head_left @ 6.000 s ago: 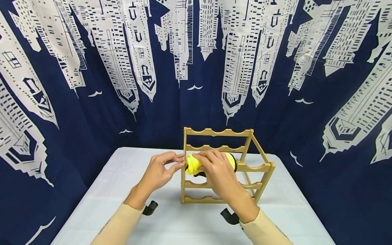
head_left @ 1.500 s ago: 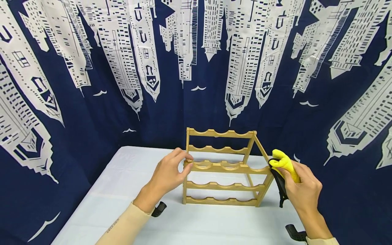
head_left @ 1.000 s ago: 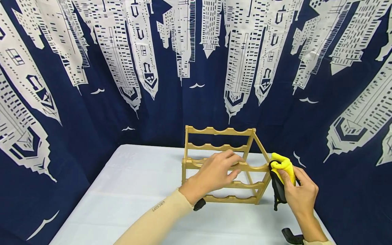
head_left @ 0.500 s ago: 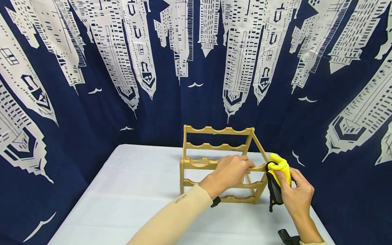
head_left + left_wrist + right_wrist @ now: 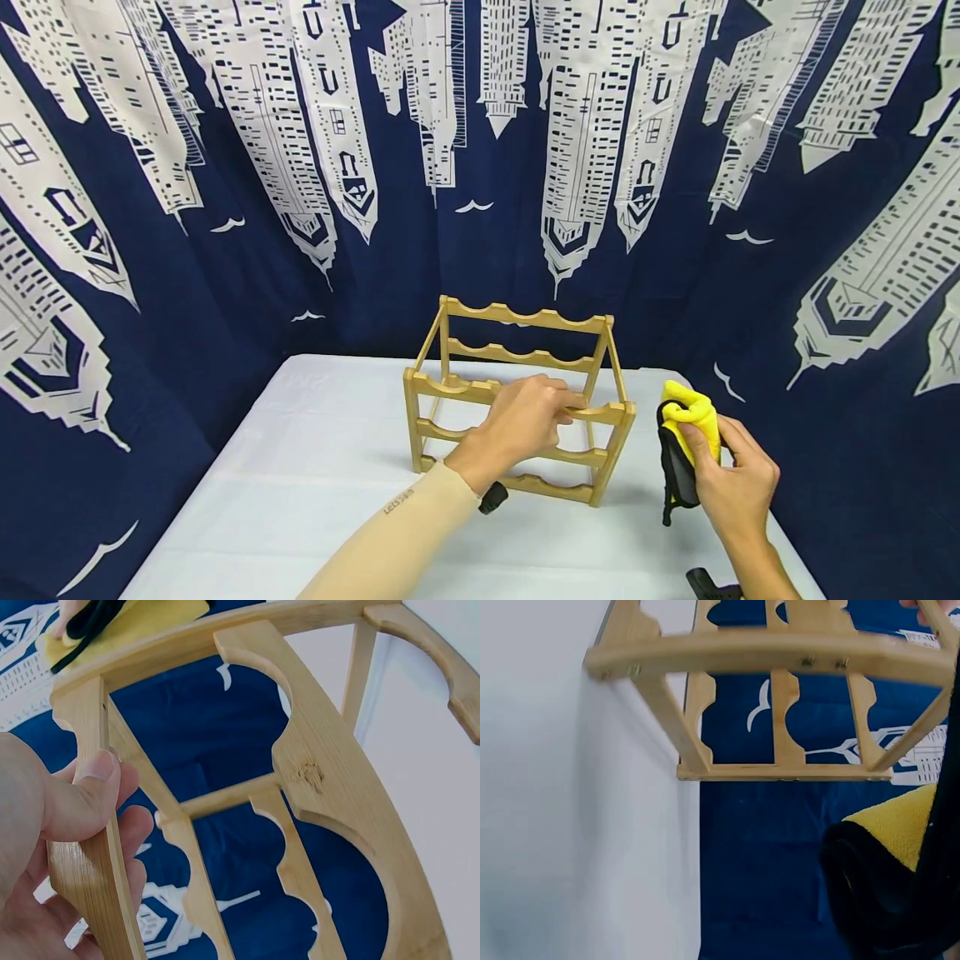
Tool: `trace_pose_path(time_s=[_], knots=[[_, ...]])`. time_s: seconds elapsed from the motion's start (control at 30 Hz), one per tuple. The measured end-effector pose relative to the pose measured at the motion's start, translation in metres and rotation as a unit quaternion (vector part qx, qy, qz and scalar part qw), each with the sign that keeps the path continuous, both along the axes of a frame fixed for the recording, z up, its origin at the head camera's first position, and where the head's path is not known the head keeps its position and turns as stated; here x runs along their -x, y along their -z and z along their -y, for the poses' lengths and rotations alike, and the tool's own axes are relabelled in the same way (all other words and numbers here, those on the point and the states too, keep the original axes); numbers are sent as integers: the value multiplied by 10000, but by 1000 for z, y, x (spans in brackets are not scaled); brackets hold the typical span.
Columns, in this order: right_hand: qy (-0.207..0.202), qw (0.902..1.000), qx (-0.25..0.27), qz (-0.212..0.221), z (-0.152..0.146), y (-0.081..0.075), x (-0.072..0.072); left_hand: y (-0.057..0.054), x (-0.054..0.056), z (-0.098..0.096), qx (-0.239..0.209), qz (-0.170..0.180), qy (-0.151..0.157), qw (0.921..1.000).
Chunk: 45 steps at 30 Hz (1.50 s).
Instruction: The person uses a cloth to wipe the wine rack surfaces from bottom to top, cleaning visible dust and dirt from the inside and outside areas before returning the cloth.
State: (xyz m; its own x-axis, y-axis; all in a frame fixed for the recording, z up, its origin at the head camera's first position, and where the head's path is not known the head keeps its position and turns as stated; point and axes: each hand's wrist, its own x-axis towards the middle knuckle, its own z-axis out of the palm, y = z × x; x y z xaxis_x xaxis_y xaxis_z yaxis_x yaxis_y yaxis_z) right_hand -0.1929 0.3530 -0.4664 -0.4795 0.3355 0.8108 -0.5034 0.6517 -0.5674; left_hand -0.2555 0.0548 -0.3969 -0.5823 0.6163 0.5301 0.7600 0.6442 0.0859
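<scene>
A light wooden wine rack [image 5: 457, 388] with scalloped rails stands at an angle on the table. My left hand [image 5: 525, 417] reaches across its front and grips the top front rail towards the right end. In the left wrist view, the thumb of that left hand [image 5: 75, 799] lies on the near face of the rail, with the fingers curled round behind. To the right of the rack, my right hand [image 5: 738, 483] holds a bunched cloth [image 5: 697, 410], yellow on one side and dark grey with a black border on the other. A gap shows between cloth and rack.
A white-covered table [image 5: 300, 467] lies under the rack, its right edge close to my right forearm. Behind it hangs a navy curtain [image 5: 390, 283] printed with white buildings. A black wrist mount [image 5: 492, 497] sits under my left wrist.
My left hand has gone from the rack's left end to its top front rail. The rack has turned and shifted left. The cloth, earlier over the front rail, is now off to the right.
</scene>
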Motion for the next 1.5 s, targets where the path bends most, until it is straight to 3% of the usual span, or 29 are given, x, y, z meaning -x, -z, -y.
trace_pose_path(time_s=[0.17,0.7,1.0,1.5], knots=[[-207,9997,-110,-12,2,6,3,4,-3,25,-341,155,92,9993],[-848,9954,-440,9,25,13,8,13,-7,87,-767,-488,700,9934],[-1163,9900,-797,100,40,19,13,16,7,121,-941,-705,1057,9874],[-1540,9838,-908,100,66,30,19,16,33,159,-1005,-408,1766,9783]])
